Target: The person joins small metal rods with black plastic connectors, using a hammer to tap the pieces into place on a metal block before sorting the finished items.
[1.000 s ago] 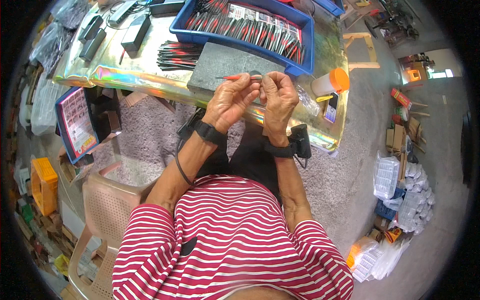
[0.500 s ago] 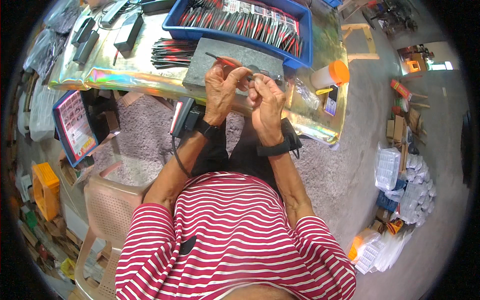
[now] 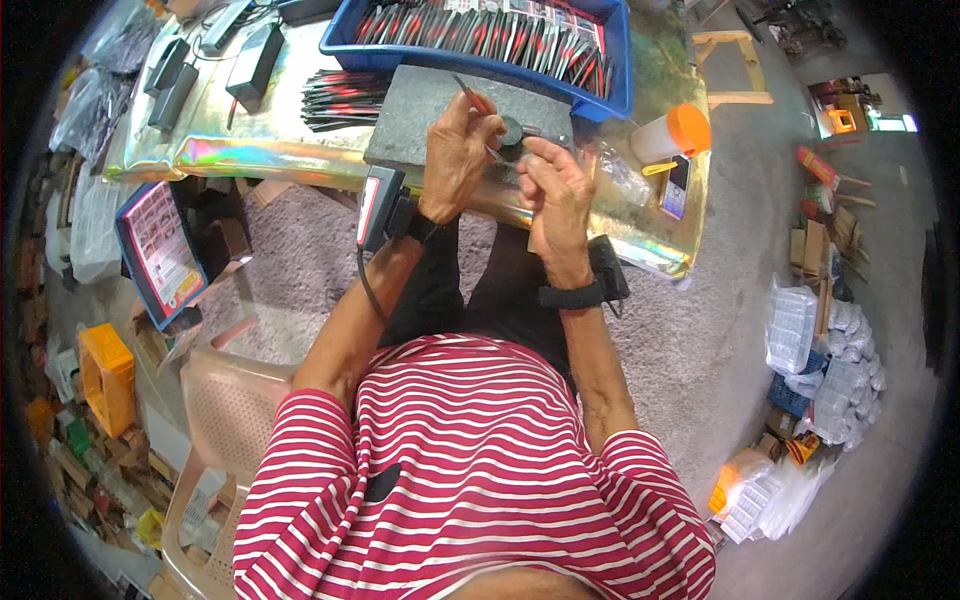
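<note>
Above the front edge of a grey block (image 3: 412, 110), my left hand (image 3: 456, 160) is closed around a slim red-and-dark stick-like tool (image 3: 470, 93). One end of it rises past my fingers, and a thin pale tip shows on the side toward the other hand. My right hand (image 3: 557, 195) is just to the right, its fingers curled together, a small gap from that tip. Whatever its fingers may hold is too small to make out. A round black piece with a short rod (image 3: 511, 131) lies on the block behind both hands.
Behind the block stands a blue tray (image 3: 345, 62) packed with red-and-black slim pieces; a stack of similar ones (image 3: 343, 100) lies left of it. At right are an orange-lidded jar (image 3: 660, 137), a clear plastic bag (image 3: 622, 180) and a phone-like object (image 3: 675, 190). Black boxes (image 3: 256, 65) sit farther left.
My hands have moved apart: the right one has shifted right and slightly down, off the tool. The tool in my left hand has tilted more upright.
</note>
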A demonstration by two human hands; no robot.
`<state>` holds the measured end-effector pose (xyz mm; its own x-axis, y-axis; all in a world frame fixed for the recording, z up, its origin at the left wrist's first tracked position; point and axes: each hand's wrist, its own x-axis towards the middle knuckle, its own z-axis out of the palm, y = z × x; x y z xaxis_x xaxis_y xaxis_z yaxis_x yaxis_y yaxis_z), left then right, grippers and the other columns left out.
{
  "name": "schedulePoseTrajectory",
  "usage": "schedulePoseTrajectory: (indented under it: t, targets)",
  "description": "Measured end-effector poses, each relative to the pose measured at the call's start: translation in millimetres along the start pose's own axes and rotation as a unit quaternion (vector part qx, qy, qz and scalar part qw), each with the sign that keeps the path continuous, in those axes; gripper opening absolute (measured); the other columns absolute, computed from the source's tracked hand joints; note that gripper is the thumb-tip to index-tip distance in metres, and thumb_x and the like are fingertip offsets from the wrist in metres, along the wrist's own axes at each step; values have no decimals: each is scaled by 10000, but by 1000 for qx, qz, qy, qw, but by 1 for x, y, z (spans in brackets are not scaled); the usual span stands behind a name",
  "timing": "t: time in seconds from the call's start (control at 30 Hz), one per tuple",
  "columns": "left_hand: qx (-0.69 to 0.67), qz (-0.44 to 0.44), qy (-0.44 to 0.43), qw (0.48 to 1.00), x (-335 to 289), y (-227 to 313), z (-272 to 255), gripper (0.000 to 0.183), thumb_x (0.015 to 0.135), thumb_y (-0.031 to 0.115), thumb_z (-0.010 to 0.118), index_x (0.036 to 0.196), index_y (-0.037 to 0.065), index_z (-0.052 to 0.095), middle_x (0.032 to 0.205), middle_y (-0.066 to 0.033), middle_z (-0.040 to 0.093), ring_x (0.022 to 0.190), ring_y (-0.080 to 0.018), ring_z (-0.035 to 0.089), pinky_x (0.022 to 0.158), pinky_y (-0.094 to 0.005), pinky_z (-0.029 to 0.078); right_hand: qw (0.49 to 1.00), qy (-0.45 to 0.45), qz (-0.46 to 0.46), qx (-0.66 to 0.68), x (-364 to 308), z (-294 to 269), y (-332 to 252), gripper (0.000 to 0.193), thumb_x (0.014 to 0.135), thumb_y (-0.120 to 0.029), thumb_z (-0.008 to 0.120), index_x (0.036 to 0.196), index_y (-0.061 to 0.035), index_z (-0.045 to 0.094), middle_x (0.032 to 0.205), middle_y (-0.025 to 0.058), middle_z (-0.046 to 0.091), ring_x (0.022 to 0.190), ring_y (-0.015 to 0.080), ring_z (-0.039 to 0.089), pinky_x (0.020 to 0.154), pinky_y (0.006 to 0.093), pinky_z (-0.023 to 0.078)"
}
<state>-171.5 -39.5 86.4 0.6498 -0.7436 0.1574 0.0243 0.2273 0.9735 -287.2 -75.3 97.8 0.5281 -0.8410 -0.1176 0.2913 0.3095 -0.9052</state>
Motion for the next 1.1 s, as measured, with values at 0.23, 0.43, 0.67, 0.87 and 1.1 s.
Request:
schedulePoseTrajectory:
  t: [0.23,0.43,0.67,0.87,1.1]
  targets:
    - [43,-6,-20,999,8,-5,2,49,768,28,505,796,41,468,636,-20,540,532,-68,490,465,-211,402,950,31,-57,-306,-5,-41,-14,154,792,-78,487,865,51,529,631,17,496,501,49,431,433,177,333]
    - [59,-11,-16,998,9,-5,4,52,759,19,509,787,36,468,621,-32,539,530,-86,501,479,-225,408,904,-9,3,-427,-14,-60,-4,254,844,-174,451,731,37,534,546,47,484,471,86,454,434,237,377]
    - [98,-2,-19,995,10,-4,5,53,756,18,514,778,26,467,603,-53,541,517,-105,509,483,-245,412,921,-27,16,-387,-13,-61,9,357,863,-257,458,638,18,486,510,20,405,449,85,385,407,252,337]
    - [91,8,-27,995,10,-5,5,56,764,24,516,775,30,462,581,-68,545,502,-125,523,464,-256,414,917,-36,4,-397,-12,-65,13,360,834,-271,512,640,31,485,540,11,395,529,82,363,462,256,330]
    - [147,28,-51,987,9,-14,2,59,810,33,481,853,64,454,673,-3,534,572,-69,502,481,-212,436,918,-32,21,-394,-14,-58,7,352,816,-260,535,620,25,475,552,7,399,533,85,361,461,262,324]
